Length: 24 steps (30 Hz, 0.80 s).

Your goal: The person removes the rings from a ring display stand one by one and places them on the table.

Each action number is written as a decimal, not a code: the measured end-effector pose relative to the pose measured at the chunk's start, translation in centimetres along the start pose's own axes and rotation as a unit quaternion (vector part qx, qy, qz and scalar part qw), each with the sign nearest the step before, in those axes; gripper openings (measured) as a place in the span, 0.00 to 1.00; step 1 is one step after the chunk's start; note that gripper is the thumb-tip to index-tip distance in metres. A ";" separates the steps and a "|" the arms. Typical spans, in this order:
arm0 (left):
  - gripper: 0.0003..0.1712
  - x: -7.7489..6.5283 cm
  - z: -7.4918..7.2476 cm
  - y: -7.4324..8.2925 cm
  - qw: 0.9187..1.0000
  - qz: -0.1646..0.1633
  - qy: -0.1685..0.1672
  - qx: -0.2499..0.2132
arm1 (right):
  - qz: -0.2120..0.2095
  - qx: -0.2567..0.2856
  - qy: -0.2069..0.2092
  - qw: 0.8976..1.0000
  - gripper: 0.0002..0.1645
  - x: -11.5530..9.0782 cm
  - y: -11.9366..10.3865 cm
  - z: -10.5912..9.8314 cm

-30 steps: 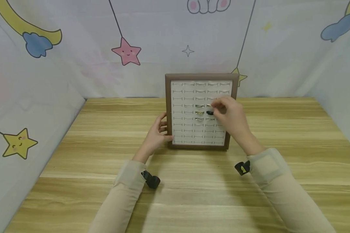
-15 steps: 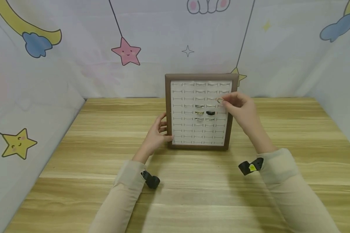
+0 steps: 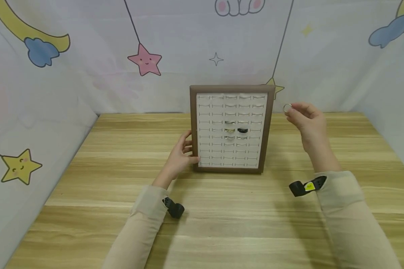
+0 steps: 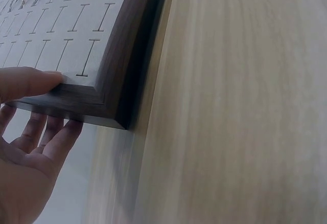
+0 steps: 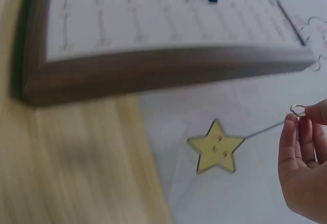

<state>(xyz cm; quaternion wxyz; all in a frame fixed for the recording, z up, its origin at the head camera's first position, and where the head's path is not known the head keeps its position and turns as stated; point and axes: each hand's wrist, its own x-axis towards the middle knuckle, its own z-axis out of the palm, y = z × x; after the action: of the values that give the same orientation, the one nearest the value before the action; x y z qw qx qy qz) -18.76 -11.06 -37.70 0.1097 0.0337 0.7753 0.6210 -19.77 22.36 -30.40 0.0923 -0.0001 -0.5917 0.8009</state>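
A ring display board [image 3: 210, 144] with a brown frame and white slotted face stands upright on the table. My left hand [image 3: 179, 158] grips its left side low down, thumb on the front and fingers behind, as the left wrist view [image 4: 30, 83] also shows. To the right of the board, in the air, my right hand [image 3: 311, 125] pinches a thin ring [image 3: 285, 108] between thumb and fingertips. Several rings sit in the middle slots, among them a black ring [image 3: 242, 130] and a gold ring [image 3: 230, 130].
The wood-grain table [image 3: 222, 224] runs back to a pale cloth backdrop [image 3: 188, 45] printed with stars and clouds. A small black camera is strapped to each wrist, the left camera [image 3: 175, 208] and the right camera [image 3: 299, 188].
My right hand has drawn away from the board to the right, taking the ring out of the slots' area with it. My left hand has stayed on the frame.
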 end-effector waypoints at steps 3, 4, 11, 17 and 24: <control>0.55 0.1 0.0 0.0 1.000 -0.001 0.001 -0.002 | 0.036 -0.032 0.022 0.999 0.06 0.2 0.6 -1.3; 0.55 0.1 0.0 -0.1 1.000 -0.001 0.001 -0.001 | 0.050 -0.048 0.027 0.997 0.06 0.2 0.8 -1.8; 0.55 0.1 0.1 0.0 1.000 -0.003 0.002 -0.001 | 0.129 -0.155 0.015 0.979 0.09 0.7 3.1 -4.2; 0.55 -0.1 0.1 0.2 1.000 -0.004 0.002 0.003 | 0.177 -0.277 -0.031 0.944 0.25 0.7 4.7 -5.4; 0.55 0.0 0.0 0.1 1.000 -0.001 0.001 0.005 | 0.218 -0.356 -0.032 0.908 0.27 0.8 5.6 -6.1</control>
<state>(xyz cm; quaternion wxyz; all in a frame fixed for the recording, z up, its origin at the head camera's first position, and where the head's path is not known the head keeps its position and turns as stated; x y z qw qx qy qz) -18.74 -11.00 -37.63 0.1092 0.0324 0.7787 0.6170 -20.71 26.64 -37.43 -0.1092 -0.1362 -0.8255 0.5367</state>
